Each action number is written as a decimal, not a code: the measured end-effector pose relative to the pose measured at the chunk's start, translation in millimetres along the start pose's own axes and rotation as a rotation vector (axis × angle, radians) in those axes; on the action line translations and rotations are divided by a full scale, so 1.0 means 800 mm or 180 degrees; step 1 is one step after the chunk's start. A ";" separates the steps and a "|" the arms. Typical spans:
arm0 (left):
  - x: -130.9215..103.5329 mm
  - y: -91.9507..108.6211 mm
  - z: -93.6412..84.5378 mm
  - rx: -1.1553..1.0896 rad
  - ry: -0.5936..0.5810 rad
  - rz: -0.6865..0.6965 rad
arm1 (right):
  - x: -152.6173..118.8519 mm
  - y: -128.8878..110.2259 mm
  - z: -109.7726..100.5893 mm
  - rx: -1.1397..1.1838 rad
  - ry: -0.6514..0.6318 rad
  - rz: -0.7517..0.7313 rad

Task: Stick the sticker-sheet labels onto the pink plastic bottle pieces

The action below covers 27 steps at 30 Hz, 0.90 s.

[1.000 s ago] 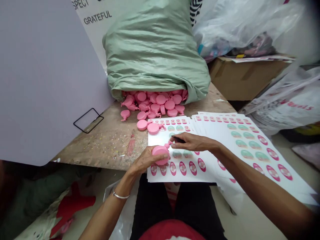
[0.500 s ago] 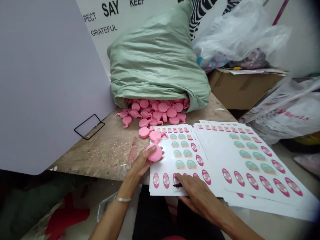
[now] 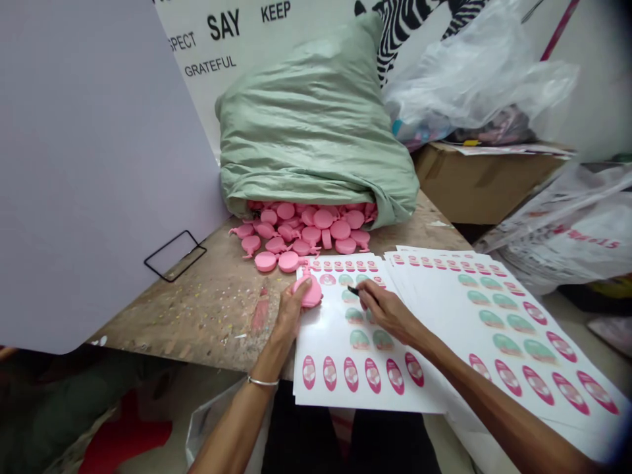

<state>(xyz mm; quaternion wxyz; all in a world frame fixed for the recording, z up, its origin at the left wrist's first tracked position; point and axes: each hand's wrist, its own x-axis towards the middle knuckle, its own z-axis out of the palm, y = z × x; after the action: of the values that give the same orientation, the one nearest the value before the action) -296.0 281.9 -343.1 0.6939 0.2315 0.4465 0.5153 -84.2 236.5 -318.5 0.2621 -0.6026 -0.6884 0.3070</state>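
My left hand [image 3: 291, 309] is closed round a pink round flat case [image 3: 310, 293] with a short tail, above the left edge of a white sticker sheet [image 3: 326, 336]. In my right hand [image 3: 385, 308] is a slim dark-tipped tool [image 3: 353, 290], pinched between the fingers; its exact kind is unclear. Its tip is over the green half-round stickers [image 3: 353, 316] in the upper part of the sheet, partly covered by that hand. Pink oval stickers [image 3: 351, 374] run along the sheet's bottom.
Several more pink cases [image 3: 311, 236] spill from a green cloth bag [image 3: 316, 131] at the back. More sticker sheets [image 3: 444, 316] lie overlapping to the right. A black wire frame [image 3: 175, 257] stands at the left by a pale panel [image 3: 99, 164]. Behind right is a cardboard box [image 3: 474, 184].
My right hand has moved up from the bottom row of stickers to the green ones, tool in hand. The loose cases at the sheet's upper left corner now lie farther left.
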 end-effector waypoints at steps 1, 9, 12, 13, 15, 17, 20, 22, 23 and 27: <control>0.000 -0.005 0.006 -0.0001 -0.0003 -0.0052 | 0.025 0.006 0.004 -0.0208 0.0130 -0.0015; 0.008 -0.004 0.015 -0.0119 -0.0047 -0.0300 | 0.093 0.029 0.030 -0.0795 0.0354 -0.0064; 0.014 -0.004 0.018 0.0124 -0.0096 -0.0238 | 0.092 0.032 0.034 -0.1009 0.0425 -0.0037; 0.017 -0.006 0.019 0.0190 -0.0083 -0.0172 | 0.093 0.032 0.036 -0.1082 0.0479 -0.0007; 0.024 -0.011 0.022 0.0264 -0.0047 -0.0079 | 0.095 0.032 0.041 -0.1209 0.0623 0.0046; 0.029 -0.016 0.023 0.0304 -0.0010 -0.0036 | 0.097 0.032 0.047 -0.1302 0.0762 0.0056; 0.032 -0.020 0.019 0.0341 -0.0019 -0.0019 | 0.096 0.030 0.055 -0.1408 0.0891 -0.0002; 0.031 -0.020 0.016 0.0349 -0.0072 -0.0035 | 0.092 0.029 0.060 -0.1461 0.0950 -0.0046; 0.031 -0.020 0.015 0.0350 -0.0096 -0.0046 | 0.091 0.028 0.061 -0.1483 0.0983 -0.0062; 0.030 -0.019 0.014 0.0344 -0.0114 -0.0082 | 0.087 0.027 0.063 -0.1535 0.1068 -0.0098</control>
<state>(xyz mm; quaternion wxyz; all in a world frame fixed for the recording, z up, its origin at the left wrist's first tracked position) -277.2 300.4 -358.6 0.6948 0.2720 0.4641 0.4773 -115.7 301.7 -368.9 0.2261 -0.6793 -0.6976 0.0266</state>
